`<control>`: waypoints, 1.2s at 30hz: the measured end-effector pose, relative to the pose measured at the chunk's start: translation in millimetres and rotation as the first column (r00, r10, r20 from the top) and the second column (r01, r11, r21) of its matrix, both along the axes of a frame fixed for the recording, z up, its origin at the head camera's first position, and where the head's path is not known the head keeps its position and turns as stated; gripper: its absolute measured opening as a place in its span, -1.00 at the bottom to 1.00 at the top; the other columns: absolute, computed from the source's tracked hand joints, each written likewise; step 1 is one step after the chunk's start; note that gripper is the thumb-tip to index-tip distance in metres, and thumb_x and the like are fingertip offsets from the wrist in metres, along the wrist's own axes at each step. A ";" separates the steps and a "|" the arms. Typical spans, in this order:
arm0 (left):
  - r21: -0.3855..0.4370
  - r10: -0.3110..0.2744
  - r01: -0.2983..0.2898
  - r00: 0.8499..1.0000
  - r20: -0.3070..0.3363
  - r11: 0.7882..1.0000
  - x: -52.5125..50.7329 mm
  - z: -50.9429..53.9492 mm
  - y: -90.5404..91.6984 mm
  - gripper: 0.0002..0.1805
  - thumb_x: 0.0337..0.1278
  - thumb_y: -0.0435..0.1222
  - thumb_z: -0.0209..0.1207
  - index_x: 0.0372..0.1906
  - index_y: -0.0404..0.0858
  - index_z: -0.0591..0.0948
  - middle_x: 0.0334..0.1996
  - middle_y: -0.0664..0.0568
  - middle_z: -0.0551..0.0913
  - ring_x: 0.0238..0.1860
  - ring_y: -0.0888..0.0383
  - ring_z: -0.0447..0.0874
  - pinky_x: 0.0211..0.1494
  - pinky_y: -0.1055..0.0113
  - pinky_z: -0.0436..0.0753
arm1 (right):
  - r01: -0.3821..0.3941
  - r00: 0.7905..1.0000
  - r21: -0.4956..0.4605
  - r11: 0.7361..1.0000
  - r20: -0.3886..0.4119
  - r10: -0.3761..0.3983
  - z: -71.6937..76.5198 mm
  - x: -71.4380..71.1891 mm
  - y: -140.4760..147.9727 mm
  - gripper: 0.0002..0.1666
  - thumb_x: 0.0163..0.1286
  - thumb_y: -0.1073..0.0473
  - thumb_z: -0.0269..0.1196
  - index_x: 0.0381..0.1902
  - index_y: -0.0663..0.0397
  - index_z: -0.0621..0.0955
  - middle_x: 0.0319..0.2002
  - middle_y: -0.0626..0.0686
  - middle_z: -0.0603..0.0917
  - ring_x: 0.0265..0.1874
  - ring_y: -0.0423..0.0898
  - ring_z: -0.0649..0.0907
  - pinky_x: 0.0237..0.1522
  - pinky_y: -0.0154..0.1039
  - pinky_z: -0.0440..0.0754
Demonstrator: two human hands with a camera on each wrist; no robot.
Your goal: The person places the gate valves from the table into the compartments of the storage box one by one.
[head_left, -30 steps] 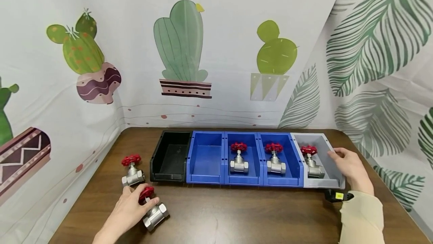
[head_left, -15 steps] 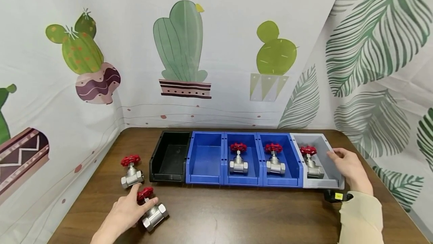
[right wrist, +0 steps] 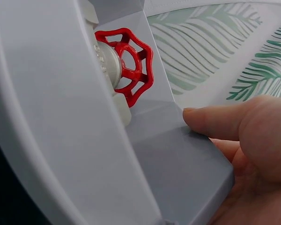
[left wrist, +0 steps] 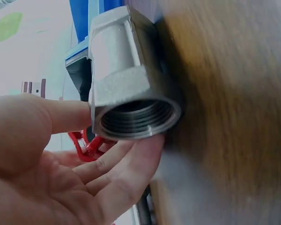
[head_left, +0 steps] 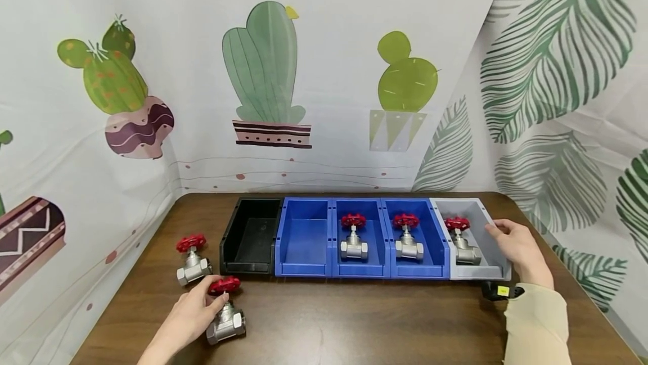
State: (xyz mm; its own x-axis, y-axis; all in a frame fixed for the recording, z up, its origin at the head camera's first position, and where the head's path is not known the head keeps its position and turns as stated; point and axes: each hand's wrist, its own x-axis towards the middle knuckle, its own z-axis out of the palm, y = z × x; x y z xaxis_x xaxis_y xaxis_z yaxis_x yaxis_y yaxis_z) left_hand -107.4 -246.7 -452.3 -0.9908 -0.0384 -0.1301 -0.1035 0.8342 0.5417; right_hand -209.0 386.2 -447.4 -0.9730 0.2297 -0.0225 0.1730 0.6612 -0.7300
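Valve pickup seems the step in hand. In my head view, my left grip (head_left: 189, 311) pinches a steel handwheel valve (head_left: 226, 324) near its neck and red handwheel (head_left: 224, 285), at the front left of the table (head_left: 364, 320). I cannot tell whether its body touches the wood. My next move, I judge, calls for lifting it clear of the second valve (head_left: 193, 268) nearby and across to the bins. I count five valves: these two, and one each in the middle blue bin (head_left: 361, 270), right blue bin (head_left: 420, 270) and grey bin (head_left: 478, 273). Bins also number five, with the black bin (head_left: 246, 267) and left blue bin (head_left: 304, 269).

In my left wrist view, thumb and fingers curl about the held valve, its threaded port (left wrist: 136, 119) facing the camera.

In my right wrist view, my right grip (right wrist: 253, 145) pinches the grey bin's side wall (right wrist: 173, 150).
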 end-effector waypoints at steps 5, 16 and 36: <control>0.065 -0.004 0.004 1.000 -0.009 0.998 -2.6 -0.4 0.3 -0.58 0.26 -0.26 0.22 0.17 -0.30 0.49 -0.40 0.07 0.67 -0.34 0.18 0.61 -0.31 0.16 0.54 | -0.005 1.000 -0.050 0.999 0.012 0.006 1.1 -0.5 -2.6 -0.36 0.56 0.01 -0.04 0.24 0.55 0.33 0.02 0.42 0.43 -0.08 0.20 0.45 -0.24 -0.09 0.43; 0.148 -0.014 0.016 1.000 -0.013 0.989 -7.4 -5.8 0.0 -0.60 0.27 -0.29 0.23 0.16 -0.30 0.49 -0.38 0.07 0.66 -0.33 0.20 0.60 -0.30 0.23 0.52 | 0.010 0.999 0.021 1.000 -0.052 -0.008 0.0 2.2 -0.2 -0.43 0.55 0.06 0.01 0.13 0.57 0.42 -0.17 0.33 0.54 -0.26 0.04 0.49 -0.39 -0.25 0.43; 0.233 -0.019 0.029 0.999 -0.045 0.972 -4.0 3.5 11.8 -0.68 0.25 -0.31 0.24 0.09 -0.19 0.52 -0.51 0.11 0.61 -0.49 0.20 0.50 -0.41 0.31 0.44 | -0.093 0.995 0.183 0.979 -0.005 0.096 5.6 0.6 5.4 -0.39 0.54 -0.02 0.00 0.12 0.53 0.41 -0.07 0.50 0.53 -0.19 0.28 0.56 -0.34 -0.04 0.48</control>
